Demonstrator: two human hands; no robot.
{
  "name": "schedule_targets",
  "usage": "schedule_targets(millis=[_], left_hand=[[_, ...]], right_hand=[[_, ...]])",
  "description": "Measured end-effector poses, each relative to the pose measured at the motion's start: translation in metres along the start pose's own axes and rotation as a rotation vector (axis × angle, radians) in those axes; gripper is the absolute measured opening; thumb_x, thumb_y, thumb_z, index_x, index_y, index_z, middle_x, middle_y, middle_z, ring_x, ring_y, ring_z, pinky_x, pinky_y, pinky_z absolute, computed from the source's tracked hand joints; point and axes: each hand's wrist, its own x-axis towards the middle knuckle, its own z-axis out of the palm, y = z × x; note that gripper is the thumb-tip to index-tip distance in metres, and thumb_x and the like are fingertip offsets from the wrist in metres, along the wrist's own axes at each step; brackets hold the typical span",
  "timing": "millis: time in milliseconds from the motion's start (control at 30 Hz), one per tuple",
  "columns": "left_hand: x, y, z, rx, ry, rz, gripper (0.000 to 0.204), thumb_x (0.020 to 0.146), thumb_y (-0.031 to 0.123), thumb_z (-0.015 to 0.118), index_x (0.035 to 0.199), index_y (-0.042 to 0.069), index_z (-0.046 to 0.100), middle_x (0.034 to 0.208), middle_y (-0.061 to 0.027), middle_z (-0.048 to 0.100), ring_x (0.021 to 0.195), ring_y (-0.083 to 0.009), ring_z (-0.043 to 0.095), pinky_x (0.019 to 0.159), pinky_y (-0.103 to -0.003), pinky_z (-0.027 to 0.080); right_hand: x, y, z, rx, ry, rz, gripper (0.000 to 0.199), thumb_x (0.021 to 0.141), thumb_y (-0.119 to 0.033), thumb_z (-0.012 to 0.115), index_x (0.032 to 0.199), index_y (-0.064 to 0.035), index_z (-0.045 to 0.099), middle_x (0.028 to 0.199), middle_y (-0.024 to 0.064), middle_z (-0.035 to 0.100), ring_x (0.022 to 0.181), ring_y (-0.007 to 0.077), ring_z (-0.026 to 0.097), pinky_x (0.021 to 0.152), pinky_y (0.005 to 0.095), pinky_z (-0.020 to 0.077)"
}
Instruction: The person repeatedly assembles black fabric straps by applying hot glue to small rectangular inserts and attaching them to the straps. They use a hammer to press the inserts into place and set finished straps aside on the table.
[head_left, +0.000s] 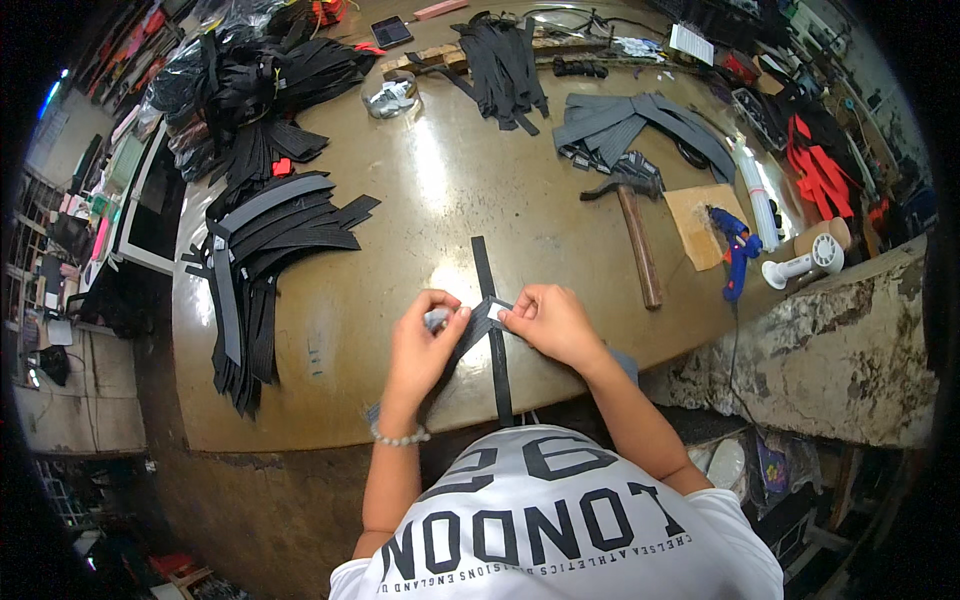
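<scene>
At the near middle of the table, a flat black strap [482, 265] runs away from me. Across it lies a dark grey strap [472, 338], folded to a point where the two meet. My right hand [552, 325] pinches a small white label [495, 311] against that folded end with thumb and index finger. My left hand [430, 330] is closed at the other side of the crossing, thumb and finger together beside the grey strap. A small greyish piece [436, 319] shows between its fingers; its kind is unclear.
Piled black and grey straps [285, 225] lie at left, more grey straps [640, 125] at far right. A hammer [640, 240], a blue glue gun [738, 255] on cardboard [695, 215], a white spool [805, 262] and glue sticks [760, 195] are at right. A roll of tape [390, 95] sits farther back.
</scene>
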Motion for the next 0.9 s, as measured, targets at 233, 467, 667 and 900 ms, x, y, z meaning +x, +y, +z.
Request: schedule_targets(millis=[233, 467, 667, 900], left_hand=[[-0.034, -0.002, 0.002, 0.315, -0.169, 0.25, 0.021, 0.074, 0.007, 0.079, 0.093, 0.004, 0.069, 0.093, -0.0108, 0.066, 0.083, -0.0261, 0.066, 0.069, -0.033, 0.052], [-0.021, -0.012, 0.02, 0.279, 0.048, 0.269, 0.016, 0.077, 0.005, 0.076, 0.092, 0.002, 0.069, 0.084, -0.0119, 0.069, 0.075, -0.0254, 0.068, 0.068, -0.032, 0.052], [-0.014, -0.01, 0.026, 0.249, 0.092, 0.083, 0.014, 0.078, 0.007, 0.077, 0.087, 0.0, 0.069, 0.074, -0.0109, 0.066, 0.067, -0.0163, 0.063, 0.063, -0.031, 0.05], [-0.013, -0.007, 0.026, 0.259, 0.085, -0.02, 0.016, 0.078, 0.013, 0.075, 0.086, 0.004, 0.064, 0.076, -0.0108, 0.063, 0.068, -0.026, 0.063, 0.063, -0.037, 0.049]], right_hand=[[0.002, 0.001, 0.002, 0.001, 0.035, -0.046, 0.032, 0.08, -0.028, 0.079, 0.073, 0.0002, 0.066, 0.061, 0.0081, 0.062, 0.055, 0.0143, 0.058, 0.052, 0.0309, 0.0456], [0.0, -0.003, -0.003, -0.044, -0.036, -0.023, 0.028, 0.079, -0.027, 0.077, 0.074, -0.0014, 0.066, 0.066, 0.0133, 0.065, 0.061, 0.0259, 0.063, 0.059, 0.0381, 0.049], [0.001, -0.011, -0.009, -0.128, -0.066, -0.024, 0.026, 0.077, -0.026, 0.076, 0.077, -0.0026, 0.066, 0.067, 0.0148, 0.066, 0.067, 0.0353, 0.066, 0.063, 0.0437, 0.0508], [-0.011, -0.026, -0.018, -0.095, -0.065, -0.537, 0.029, 0.08, -0.019, 0.075, 0.098, -0.0022, 0.061, 0.093, 0.0187, 0.061, 0.068, 0.0413, 0.063, 0.067, 0.0478, 0.0511]])
